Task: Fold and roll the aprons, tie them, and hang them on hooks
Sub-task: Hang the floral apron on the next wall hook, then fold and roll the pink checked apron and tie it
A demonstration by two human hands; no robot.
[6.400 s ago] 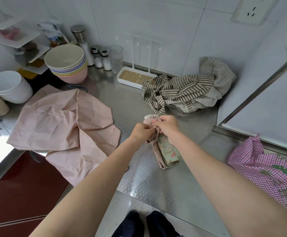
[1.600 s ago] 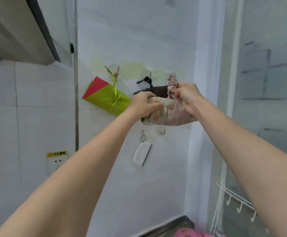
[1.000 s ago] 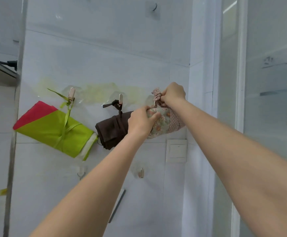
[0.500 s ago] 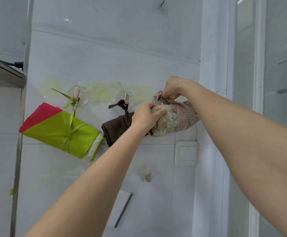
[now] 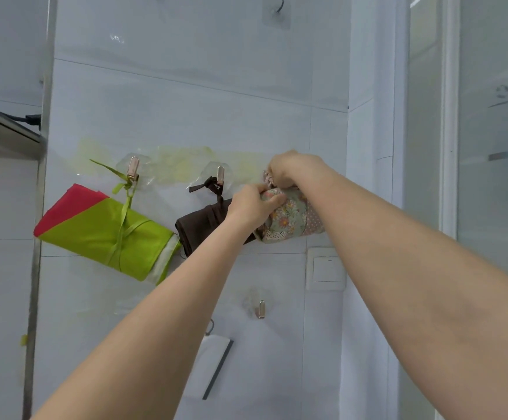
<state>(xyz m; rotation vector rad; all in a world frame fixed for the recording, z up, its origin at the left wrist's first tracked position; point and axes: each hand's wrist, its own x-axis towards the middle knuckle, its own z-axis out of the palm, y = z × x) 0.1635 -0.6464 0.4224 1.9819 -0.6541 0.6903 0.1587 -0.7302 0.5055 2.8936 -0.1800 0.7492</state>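
Up on the tiled wall, the person's left hand wraps its fingers round the near end of the floral apron roll, bearing its weight, while the right hand pinches the roll's tie at the top, where a hook presumably sits; that hook is hidden behind the hand, so whether the loop has caught cannot be told. The roll lies level against the wall, just right of the brown apron roll, whose tie hangs from the middle hook. Further left, the green and red apron roll hangs from the left hook.

The main risk is letting go too soon. If the tie is only resting on the hook's tip, the bundle will probably slide off and drop once the left hand withdraws its support. A loose knot could also slip under the weight, letting the roll unfurl. The left hand's knuckles are touching the brown roll, so a careless pull-away might nudge that one from its hook. These hooks look stuck on with clear pads, and a sharp downward tug could peel one off.
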